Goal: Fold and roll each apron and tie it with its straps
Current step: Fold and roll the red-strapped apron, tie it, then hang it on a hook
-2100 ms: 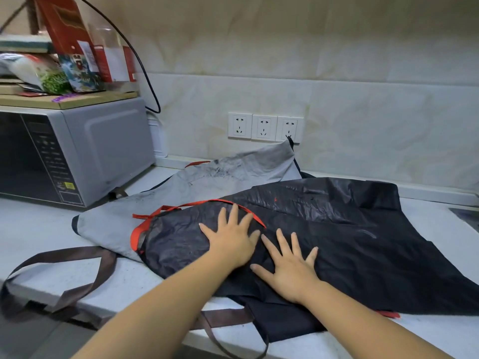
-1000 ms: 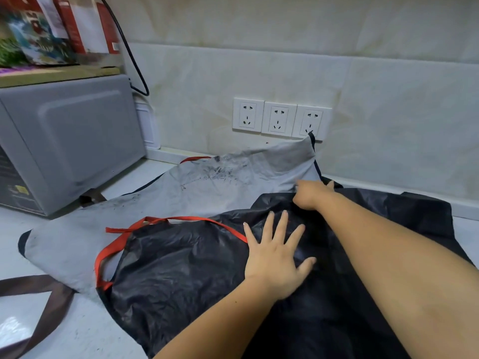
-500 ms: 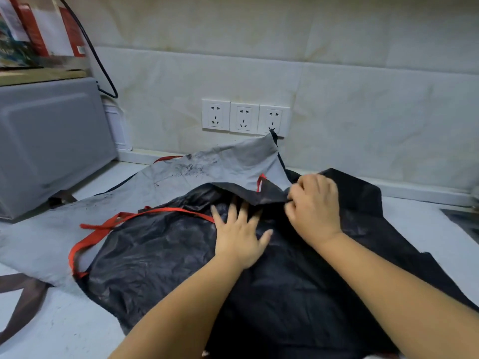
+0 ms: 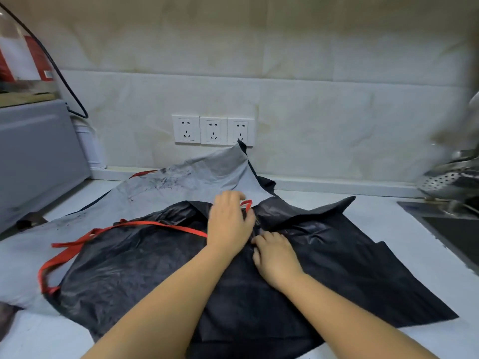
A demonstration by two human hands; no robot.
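Note:
A black apron [image 4: 145,265] with a red strap [image 4: 160,225] lies spread on the white counter [image 4: 388,218], overlapping a stained grey apron [image 4: 186,185] beneath it. The black apron's far edge is folded back toward me. My left hand [image 4: 229,224] lies palm down on that fold with its fingers curled over the fabric, next to a small red strap loop [image 4: 246,203]. Just below and to the right, my right hand [image 4: 276,255] pinches the black fabric with bent fingers. The two hands almost touch.
A grey microwave [image 4: 39,156] stands at the left with a black cable [image 4: 64,81] above it. Three wall sockets [image 4: 213,130] are behind the aprons. A sink [image 4: 456,229] and a metal colander [image 4: 448,182] sit at the right. A brown strap end [image 4: 5,314] lies at the lower left.
My left hand slid from flat on the apron up onto the folded edge. My right hand pulled the far edge back toward me and now sits lower, beside the left hand.

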